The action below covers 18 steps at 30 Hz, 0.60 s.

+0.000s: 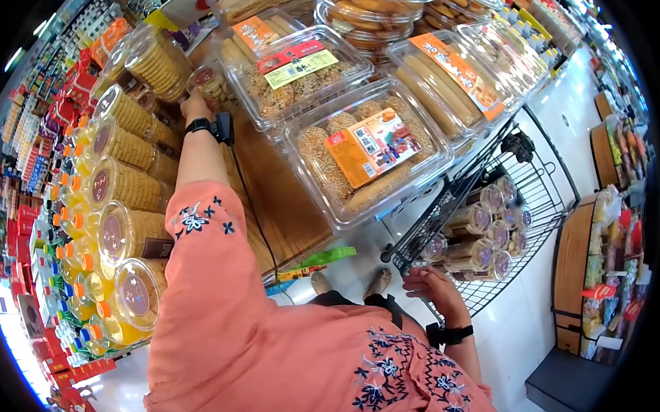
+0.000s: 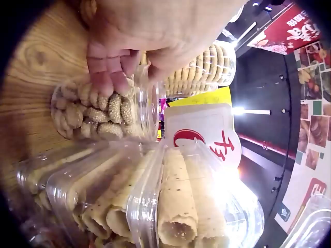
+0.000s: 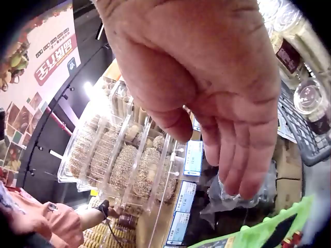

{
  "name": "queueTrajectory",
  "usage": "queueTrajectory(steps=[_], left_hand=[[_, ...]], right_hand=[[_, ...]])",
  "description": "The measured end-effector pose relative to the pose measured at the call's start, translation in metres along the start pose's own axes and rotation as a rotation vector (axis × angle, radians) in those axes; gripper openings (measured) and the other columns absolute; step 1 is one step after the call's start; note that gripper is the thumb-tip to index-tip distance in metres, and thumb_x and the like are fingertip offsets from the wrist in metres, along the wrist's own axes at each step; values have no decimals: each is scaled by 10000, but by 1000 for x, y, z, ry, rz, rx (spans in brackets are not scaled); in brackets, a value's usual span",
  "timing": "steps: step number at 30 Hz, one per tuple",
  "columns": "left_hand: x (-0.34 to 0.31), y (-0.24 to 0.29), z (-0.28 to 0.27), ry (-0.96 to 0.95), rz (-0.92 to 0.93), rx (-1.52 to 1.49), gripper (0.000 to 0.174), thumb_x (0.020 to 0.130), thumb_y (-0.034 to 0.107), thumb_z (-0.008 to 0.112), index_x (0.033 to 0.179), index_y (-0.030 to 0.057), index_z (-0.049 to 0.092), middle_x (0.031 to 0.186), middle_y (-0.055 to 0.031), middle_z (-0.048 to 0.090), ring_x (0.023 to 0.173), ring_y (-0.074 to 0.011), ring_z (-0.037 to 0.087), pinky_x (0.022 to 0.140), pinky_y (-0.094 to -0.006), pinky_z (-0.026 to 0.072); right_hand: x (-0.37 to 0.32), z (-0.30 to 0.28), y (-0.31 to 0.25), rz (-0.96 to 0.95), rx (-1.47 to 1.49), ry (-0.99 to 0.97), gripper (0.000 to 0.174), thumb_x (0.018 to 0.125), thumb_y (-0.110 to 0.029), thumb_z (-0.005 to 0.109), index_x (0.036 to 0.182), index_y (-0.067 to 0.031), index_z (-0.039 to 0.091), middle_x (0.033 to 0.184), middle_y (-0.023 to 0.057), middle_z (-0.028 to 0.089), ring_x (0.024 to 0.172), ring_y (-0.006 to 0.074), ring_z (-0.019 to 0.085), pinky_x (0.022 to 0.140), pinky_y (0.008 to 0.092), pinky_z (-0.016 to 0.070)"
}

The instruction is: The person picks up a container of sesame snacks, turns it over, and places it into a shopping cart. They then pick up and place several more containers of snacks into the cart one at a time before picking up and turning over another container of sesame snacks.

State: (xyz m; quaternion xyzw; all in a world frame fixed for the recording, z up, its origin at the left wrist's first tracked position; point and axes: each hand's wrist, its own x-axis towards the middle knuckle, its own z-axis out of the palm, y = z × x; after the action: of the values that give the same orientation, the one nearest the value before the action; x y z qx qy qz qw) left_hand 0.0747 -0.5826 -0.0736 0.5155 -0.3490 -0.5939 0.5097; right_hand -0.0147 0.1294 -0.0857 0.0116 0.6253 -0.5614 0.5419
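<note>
Bare wood (image 1: 297, 216) beside the sesame box (image 1: 368, 153) leaves passage, crossed by a black cable (image 1: 254, 203); cookie jars (image 1: 123, 184) wall its far side.

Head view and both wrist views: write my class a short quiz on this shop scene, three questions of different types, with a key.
1. True or false: the right hand is gripping a jar.
2. Multiple choice: what does the wire cart carry?
a) loose apples
b) clear jars
c) folded clothes
3. Fill in the blank: the brown tabletop beside the left arm has a ____ grain.

Key: 1 false; 2 b; 3 wood
</note>
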Motion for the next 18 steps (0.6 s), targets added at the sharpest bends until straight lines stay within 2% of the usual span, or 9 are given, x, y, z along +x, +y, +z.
queueTrajectory(steps=[3,4,8,11,15,18], left_hand=[[-10,11,4,15,-28,6,305,923,203,689,1051,-45,566,721,-159,621,535,-270,573,477,-416,491],[3,6,1,-18,-10,17,280,935,196,668,1053,-43,582,747,-158,636,558,-262,599,501,-410,537],[27,-7,-6,-39,24,-18,252,951,201,653,1020,-38,616,794,-139,655,620,-234,652,549,-382,605],[-9,2,-8,-30,7,-62,268,945,211,674,1017,-40,613,796,-140,657,616,-234,649,533,-378,599],[-15,-9,-21,-47,-15,-121,296,932,242,696,991,-36,615,804,-116,665,614,-219,645,520,-357,597],[-45,-13,-29,18,15,-115,321,933,263,696,992,-42,616,820,-113,660,641,-216,651,534,-339,605]], right_hand=[[8,-2,5,13,34,-22,335,1033,-210,477,1245,21,592,1197,190,692,1091,308,687,924,419,572],[9,-1,3,11,24,-32,332,1033,-207,476,1245,20,592,1194,190,693,1088,307,687,923,419,571],[19,3,-4,16,-9,-70,324,1034,-190,470,1249,19,592,1189,190,694,1078,302,689,922,416,569],[22,6,-11,46,-47,-76,331,1031,-192,474,1254,25,589,1183,190,694,1073,298,688,920,410,569],[34,-3,-8,54,-72,-146,353,1023,-218,496,1252,33,591,1175,193,695,1062,297,692,919,399,569],[43,-5,-9,59,-113,-165,366,1018,-247,517,1246,27,599,1160,193,696,1041,298,697,911,399,573]])
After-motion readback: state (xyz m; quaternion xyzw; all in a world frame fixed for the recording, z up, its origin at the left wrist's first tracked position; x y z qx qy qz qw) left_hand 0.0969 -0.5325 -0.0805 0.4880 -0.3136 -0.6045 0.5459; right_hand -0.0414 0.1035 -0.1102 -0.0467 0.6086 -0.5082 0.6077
